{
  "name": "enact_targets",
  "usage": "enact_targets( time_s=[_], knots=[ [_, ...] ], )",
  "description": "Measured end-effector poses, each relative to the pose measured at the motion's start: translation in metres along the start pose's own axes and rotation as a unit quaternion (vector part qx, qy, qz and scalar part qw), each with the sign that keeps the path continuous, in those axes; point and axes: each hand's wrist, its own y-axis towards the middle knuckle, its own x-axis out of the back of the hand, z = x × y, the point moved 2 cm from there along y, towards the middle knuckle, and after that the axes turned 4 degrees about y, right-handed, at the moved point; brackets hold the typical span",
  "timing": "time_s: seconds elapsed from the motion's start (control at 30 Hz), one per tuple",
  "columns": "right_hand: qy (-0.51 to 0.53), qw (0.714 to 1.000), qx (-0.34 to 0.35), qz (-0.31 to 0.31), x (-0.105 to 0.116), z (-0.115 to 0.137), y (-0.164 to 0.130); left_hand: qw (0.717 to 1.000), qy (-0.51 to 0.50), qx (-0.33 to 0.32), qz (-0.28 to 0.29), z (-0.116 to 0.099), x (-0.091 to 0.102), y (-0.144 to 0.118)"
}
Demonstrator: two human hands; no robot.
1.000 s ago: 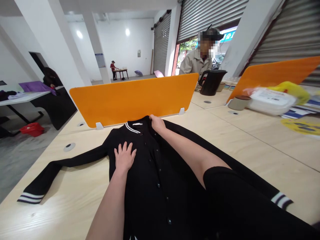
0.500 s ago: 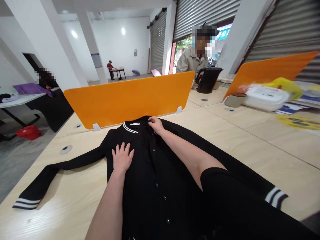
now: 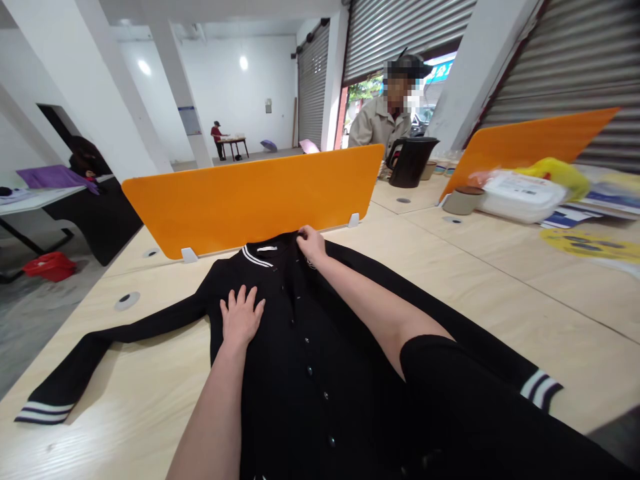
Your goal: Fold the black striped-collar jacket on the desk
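Far out at 9 o'clock, a white side table [image 3: 35, 197] under a purple cloth [image 3: 50, 176], a red plastic basin [image 3: 49, 265] on the grey floor beneath. On the pale wooden desk [image 3: 150, 373], spread flat and face up, a long black button-front cardigan with white-striped collar and cuffs [image 3: 320, 360]: collar at 12 o'clock just beside the orange plastic desk divider [image 3: 250, 200], body running down to 6 o'clock, left sleeve stretched toward 8 o'clock with its twin white stripes [image 3: 43, 412] at the cuff, right sleeve toward 4 o'clock with a striped cuff [image 3: 540, 389]. Dark round buttons in a line down the placket, top of the placket slightly parted below the collar. No brand or label legible on the garment.

Left hand [image 3: 241, 317] laid palm down on the chest panel at 10 o'clock of the placket, fingers spread and flat. Right hand [image 3: 312, 244] at the collar's right edge, fingers curled and pinching the black fabric at the neckline.

Beyond the divider at 1 o'clock, a person in a beige jacket [image 3: 375, 127], beside a black plastic kettle [image 3: 410, 162]. Blue signboard behind with light characters, unreadable. At 2 o'clock a second orange panel [image 3: 530, 143], a white lidded plastic box [image 3: 523, 197] bearing small print too blurred to read, a yellow bag [image 3: 560, 173], and yellow printed sheets [image 3: 590, 243].
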Motion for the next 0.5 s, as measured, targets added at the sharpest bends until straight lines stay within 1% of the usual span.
enact_targets(
  time_s=[0.07,0.1,0.2,0.23,0.27,0.3,0.33,0.4,0.43,0.47,0.5],
  knots=[
    [-0.075,0.996,0.024,0.037,-0.024,0.006,-0.009,1.000,-0.001,-0.001,-0.007,0.000,0.000,0.000],
    [-0.091,0.993,0.033,0.065,-0.036,0.008,-0.014,1.000,-0.002,-0.001,-0.009,0.001,0.000,0.000],
    [-0.068,0.987,0.050,0.139,-0.068,0.013,-0.028,1.000,-0.011,0.001,-0.006,0.002,-0.002,0.001],
    [-0.059,0.985,0.054,0.150,-0.073,0.014,-0.030,1.000,-0.015,0.002,-0.004,0.002,-0.002,0.001],
    [-0.050,0.986,0.056,0.147,-0.074,0.014,-0.031,1.000,-0.019,0.002,-0.003,0.002,-0.003,0.001],
    [-0.043,0.989,0.058,0.131,-0.071,0.013,-0.031,1.000,-0.023,0.001,-0.003,0.002,-0.004,0.002],
    [-0.039,0.992,0.057,0.103,-0.064,0.011,-0.029,1.000,-0.027,0.001,-0.005,0.002,-0.005,0.002],
    [-0.055,0.997,0.050,0.036,-0.043,0.006,-0.026,0.999,-0.035,0.001,-0.013,0.003,-0.006,0.003],
    [-0.082,0.995,0.047,0.020,-0.032,0.002,-0.026,0.999,-0.042,0.001,-0.019,0.004,-0.007,0.003],
    [-0.120,0.991,0.047,0.023,-0.021,-0.001,-0.028,0.998,-0.051,0.001,-0.027,0.005,-0.007,0.004],
    [-0.160,0.985,0.049,0.047,-0.012,-0.005,-0.032,0.997,-0.064,0.002,-0.038,0.006,-0.006,0.005]
  ],
)
